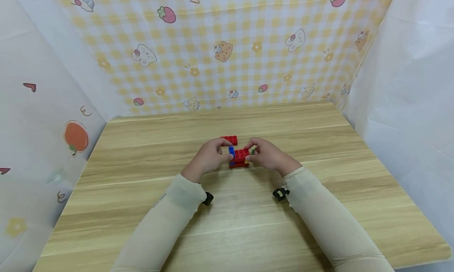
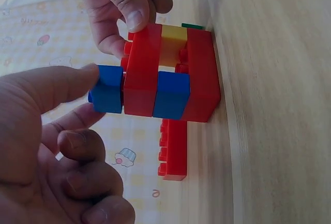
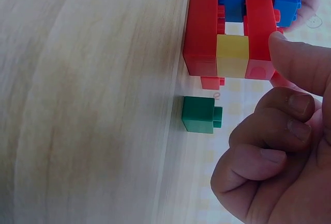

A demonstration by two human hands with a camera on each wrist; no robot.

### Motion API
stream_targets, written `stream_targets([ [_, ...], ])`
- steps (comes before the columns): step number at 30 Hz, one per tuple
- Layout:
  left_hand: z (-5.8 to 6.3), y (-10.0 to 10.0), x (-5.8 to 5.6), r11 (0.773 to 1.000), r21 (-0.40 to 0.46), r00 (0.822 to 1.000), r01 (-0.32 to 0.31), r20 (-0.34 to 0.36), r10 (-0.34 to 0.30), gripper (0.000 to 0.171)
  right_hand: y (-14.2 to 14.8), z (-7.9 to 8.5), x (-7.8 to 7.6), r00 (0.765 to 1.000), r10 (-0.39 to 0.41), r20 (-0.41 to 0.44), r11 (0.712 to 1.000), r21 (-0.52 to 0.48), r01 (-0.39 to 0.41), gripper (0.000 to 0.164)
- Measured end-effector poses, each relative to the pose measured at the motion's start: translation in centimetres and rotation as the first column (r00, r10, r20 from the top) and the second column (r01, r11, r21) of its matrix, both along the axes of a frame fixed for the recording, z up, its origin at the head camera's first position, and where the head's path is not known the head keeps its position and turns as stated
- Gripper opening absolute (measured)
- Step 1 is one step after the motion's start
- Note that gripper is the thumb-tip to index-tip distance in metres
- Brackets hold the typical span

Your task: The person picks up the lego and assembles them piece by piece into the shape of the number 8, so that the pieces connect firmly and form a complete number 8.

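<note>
A stack of toy building bricks stands on the table between the hands. Its lower red brick (image 2: pixel 204 79) carries a blue brick (image 2: pixel 171 94) at the left end and a yellow brick (image 3: pixel 232 56) at the right end, with a gap between. An upper red brick (image 1: pixel 242 154) bridges both. On its left end sits another blue brick (image 2: pixel 108 89), pinched between thumb and index finger of my left hand (image 1: pixel 211 157). My right hand (image 1: pixel 267 155) grips the upper red brick's right end with thumb and index finger, its other fingers curled.
Behind the stack lies a loose red brick (image 2: pixel 176 151), partly hidden by my left hand in the head view. A small green brick (image 3: pixel 197 114) stands to the stack's right, by my right hand. The wooden table (image 1: pixel 227 232) meets a checked cloth (image 1: pixel 248 67) at the back.
</note>
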State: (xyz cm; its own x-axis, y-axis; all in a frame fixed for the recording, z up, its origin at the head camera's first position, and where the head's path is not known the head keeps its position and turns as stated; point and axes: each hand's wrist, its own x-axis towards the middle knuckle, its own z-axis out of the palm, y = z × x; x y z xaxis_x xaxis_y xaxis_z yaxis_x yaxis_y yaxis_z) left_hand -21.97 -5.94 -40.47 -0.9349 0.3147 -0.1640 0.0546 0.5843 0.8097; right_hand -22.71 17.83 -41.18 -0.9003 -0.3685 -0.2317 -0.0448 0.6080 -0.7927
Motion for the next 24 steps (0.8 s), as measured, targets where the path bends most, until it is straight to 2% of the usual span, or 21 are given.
stream_targets([
  [3,0.03,-0.01,0.03,0.999,0.036,1.000,0.009,-0.003,-0.009,0.039,0.00,-0.02,-0.03,1.000,-0.001,-0.001,1.000,0.002,0.001,0.025],
  [13,-0.47,0.05,-0.05,0.995,0.095,1.000,0.007,-0.006,-0.006,0.031,0.07,0.07,0.04,1.000,-0.003,0.004,1.000,-0.012,0.003,0.025],
  [24,-0.89,0.00,0.02,0.994,0.111,1.000,0.011,-0.025,-0.008,0.023,0.13,0.06,0.30,1.000,-0.002,0.006,1.000,-0.020,0.002,0.024],
])
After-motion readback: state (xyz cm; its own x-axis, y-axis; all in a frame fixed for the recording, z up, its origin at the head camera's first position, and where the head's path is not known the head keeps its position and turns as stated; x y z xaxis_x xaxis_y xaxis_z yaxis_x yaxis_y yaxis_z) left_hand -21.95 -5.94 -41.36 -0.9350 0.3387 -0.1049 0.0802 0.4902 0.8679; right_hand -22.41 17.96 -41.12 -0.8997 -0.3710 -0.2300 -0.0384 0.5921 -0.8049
